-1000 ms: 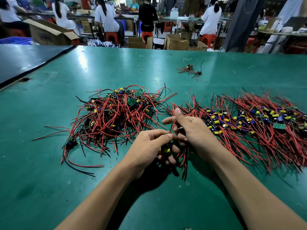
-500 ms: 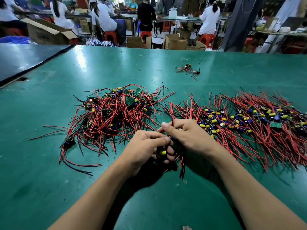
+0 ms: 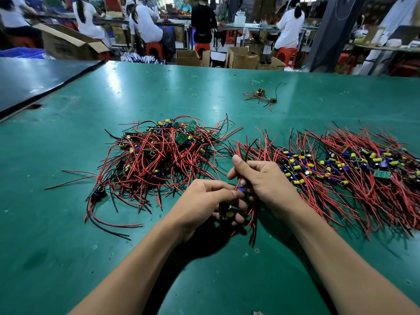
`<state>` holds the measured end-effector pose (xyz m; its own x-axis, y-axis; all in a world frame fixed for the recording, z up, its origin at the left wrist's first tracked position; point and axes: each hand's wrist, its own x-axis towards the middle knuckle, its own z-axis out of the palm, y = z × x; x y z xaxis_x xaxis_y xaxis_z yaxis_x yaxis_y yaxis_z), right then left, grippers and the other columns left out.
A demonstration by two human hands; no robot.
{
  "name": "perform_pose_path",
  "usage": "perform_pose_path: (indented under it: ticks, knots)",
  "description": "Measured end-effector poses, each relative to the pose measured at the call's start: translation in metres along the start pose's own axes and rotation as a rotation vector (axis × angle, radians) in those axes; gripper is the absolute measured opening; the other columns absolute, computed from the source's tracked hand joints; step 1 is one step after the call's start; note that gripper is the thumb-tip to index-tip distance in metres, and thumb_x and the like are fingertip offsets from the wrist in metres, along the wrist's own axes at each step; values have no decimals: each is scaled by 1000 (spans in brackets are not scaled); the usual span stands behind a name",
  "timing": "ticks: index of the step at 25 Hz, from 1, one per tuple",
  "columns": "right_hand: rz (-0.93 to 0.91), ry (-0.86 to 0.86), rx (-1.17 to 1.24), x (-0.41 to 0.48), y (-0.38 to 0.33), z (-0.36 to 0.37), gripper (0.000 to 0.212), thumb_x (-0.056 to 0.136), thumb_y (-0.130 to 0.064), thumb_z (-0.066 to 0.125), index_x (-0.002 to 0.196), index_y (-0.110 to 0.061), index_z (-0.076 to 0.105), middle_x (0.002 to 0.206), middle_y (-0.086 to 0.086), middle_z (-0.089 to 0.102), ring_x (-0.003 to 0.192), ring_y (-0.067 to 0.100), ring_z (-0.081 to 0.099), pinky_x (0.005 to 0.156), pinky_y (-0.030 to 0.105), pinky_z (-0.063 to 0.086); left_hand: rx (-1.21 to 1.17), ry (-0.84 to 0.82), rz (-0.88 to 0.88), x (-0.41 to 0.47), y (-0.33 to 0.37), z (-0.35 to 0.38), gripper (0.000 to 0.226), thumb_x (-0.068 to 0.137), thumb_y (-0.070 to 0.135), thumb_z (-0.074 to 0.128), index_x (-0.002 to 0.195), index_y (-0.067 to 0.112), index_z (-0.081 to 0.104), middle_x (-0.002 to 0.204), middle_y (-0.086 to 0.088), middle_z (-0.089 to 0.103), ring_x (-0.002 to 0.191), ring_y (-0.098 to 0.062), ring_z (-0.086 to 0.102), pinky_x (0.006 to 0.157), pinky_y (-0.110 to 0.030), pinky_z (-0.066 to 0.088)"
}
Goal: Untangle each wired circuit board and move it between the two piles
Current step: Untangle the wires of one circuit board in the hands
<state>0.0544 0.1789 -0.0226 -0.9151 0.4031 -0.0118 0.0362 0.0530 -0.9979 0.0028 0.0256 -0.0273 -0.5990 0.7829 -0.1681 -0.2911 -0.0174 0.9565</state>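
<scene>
Between the two piles, my left hand [image 3: 204, 201] grips a small wired circuit board [image 3: 226, 212] with a yellow part, low over the green table [image 3: 68, 258]. My right hand [image 3: 261, 180] pinches that board's red and black wires [image 3: 252, 214], which hang down below the fingers and stick up past the thumb. A tangled pile [image 3: 159, 155] of boards and red wires lies to the left. A spread, combed-out pile [image 3: 352, 173] lies to the right, its wires touching my right wrist.
A lone wired board [image 3: 261, 94] lies farther back on the table. A dark table [image 3: 34, 80] adjoins at the left. Beyond the far edge stand cardboard boxes [image 3: 241, 57] and several seated people [image 3: 145, 23] at benches.
My right hand has slid up along the wires and its thumb now points up. My left hand has turned slightly, showing more of the board.
</scene>
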Motion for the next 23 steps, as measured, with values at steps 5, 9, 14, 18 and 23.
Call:
perform_pose_path:
  ticks: [5,9,14,18,23]
  knots:
    - [136,-285,249,-2,0,0,32,87,-40,73,93,-9,76,58,10,59,44,19,56,47,26,50,-27,85,111,2,-3,1,19,97,11,55,85,5,69,59,-12,62,46,-24,60,51,-28,52]
    - [113,-368,251,-4,3,0,37,86,-33,76,107,-3,72,64,18,64,51,29,65,56,35,57,-50,24,86,0,-1,2,18,99,12,50,88,0,59,54,-6,55,38,-19,55,43,-24,45]
    - [-84,-32,46,0,2,-3,32,82,-37,76,83,-5,76,45,-8,46,43,12,40,46,18,36,-74,-70,53,-4,1,7,20,99,11,48,87,-1,58,53,-5,54,37,-16,53,42,-20,44]
    - [-201,108,-37,1,3,0,46,85,-34,78,77,10,67,43,-13,37,41,3,31,42,11,28,-80,-109,54,-5,4,7,20,98,11,49,85,-1,59,53,-5,53,37,-16,52,43,-21,44]
    - [-200,252,-31,6,6,-2,39,88,-39,75,69,-6,70,39,-14,44,35,2,36,40,11,29,-44,-133,35,-5,4,10,20,99,12,49,87,0,61,53,-5,54,37,-16,53,45,-23,42]
